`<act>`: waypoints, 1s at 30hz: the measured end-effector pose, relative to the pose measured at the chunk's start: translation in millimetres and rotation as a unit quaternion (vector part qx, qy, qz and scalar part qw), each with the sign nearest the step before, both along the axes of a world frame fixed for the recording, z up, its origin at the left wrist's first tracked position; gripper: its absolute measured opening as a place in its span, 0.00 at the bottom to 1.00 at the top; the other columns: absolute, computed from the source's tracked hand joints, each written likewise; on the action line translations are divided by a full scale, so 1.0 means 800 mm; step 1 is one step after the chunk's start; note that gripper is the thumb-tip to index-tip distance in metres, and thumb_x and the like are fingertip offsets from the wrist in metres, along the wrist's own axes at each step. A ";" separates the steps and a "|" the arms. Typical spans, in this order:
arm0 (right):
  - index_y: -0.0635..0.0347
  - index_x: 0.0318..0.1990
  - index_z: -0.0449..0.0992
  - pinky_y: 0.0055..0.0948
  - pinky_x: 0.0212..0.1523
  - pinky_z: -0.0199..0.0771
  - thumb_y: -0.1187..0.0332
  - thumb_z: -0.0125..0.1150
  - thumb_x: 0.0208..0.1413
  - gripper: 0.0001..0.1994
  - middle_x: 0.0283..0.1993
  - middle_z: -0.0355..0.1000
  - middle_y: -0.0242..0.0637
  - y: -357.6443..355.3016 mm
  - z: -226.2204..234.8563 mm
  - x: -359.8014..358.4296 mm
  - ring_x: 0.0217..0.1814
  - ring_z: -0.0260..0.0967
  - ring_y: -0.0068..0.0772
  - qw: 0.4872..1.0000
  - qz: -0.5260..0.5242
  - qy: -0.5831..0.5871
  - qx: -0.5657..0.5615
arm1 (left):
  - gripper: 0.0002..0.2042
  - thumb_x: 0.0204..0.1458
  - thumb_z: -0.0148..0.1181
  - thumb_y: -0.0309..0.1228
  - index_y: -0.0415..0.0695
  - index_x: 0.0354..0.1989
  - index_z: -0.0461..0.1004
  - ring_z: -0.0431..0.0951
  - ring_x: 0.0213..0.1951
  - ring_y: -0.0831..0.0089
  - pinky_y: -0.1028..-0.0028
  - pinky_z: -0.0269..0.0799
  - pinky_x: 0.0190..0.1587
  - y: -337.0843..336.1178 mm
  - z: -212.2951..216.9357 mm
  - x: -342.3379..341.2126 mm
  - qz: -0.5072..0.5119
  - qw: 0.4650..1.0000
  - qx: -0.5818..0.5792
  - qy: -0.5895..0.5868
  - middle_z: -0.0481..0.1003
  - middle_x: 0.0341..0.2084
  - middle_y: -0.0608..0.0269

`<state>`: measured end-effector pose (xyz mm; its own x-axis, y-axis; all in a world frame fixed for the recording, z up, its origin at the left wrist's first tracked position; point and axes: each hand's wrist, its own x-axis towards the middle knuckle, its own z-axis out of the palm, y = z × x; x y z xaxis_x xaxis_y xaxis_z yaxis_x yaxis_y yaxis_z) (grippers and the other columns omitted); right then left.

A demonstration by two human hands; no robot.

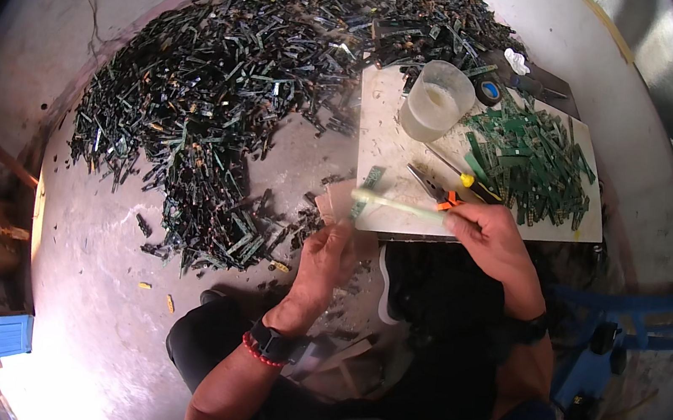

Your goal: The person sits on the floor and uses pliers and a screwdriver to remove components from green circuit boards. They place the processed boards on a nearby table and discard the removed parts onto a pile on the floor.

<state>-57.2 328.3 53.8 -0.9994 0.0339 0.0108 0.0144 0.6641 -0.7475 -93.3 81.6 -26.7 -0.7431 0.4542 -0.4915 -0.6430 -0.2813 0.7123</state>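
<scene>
My left hand (325, 258) is closed, fingertips pinched at the lower end of a narrow green circuit board strip (373, 178). Just beyond those fingertips shows a flat brown piece (336, 200); whether it is held too is unclear. In my right hand (488, 237), fingers closed, is a slim pale green stick (413, 209), perhaps a brush, its far end crossing the strip. Beyond the right hand, pliers with orange-black handles (440, 195) and a yellow-black screwdriver (476, 184) lie on a white board (385, 102).
On the white board stand a clear plastic cup of liquid (435, 108) and a heap of green board strips (534, 164). Black tape (489, 92) lies by the cup. A large pile of dark strips (216, 92) covers the floor. At right stands a blue stool (636, 322).
</scene>
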 end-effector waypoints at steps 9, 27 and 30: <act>0.69 0.31 0.74 0.23 0.21 0.54 0.69 0.56 0.57 0.10 0.17 0.58 0.31 0.004 0.006 -0.004 0.20 0.52 0.16 0.995 -0.089 -0.033 -0.019 | 0.16 0.60 0.49 0.43 0.46 0.25 0.64 0.54 0.15 0.83 0.81 0.49 0.16 -0.001 0.001 0.001 0.002 1.000 -0.004 -0.014 0.59 0.14 0.72; 0.65 0.40 0.67 0.22 0.25 0.72 0.74 0.55 0.56 0.07 0.26 0.69 0.34 -0.160 -0.032 -0.005 0.26 0.70 0.19 0.964 -0.082 -0.009 -0.253 | 0.14 0.61 0.44 0.45 0.50 0.30 0.64 0.54 0.16 0.83 0.84 0.49 0.16 -0.012 0.015 -0.001 -0.060 0.971 0.192 -0.132 0.58 0.17 0.74; 0.65 0.42 0.66 0.19 0.22 0.70 0.73 0.56 0.57 0.08 0.26 0.68 0.32 -0.168 -0.029 -0.007 0.24 0.66 0.16 0.954 -0.081 0.005 -0.288 | 0.15 0.60 0.45 0.47 0.49 0.33 0.65 0.55 0.18 0.84 0.84 0.49 0.16 -0.014 0.018 -0.001 -0.075 0.967 0.212 -0.118 0.59 0.18 0.74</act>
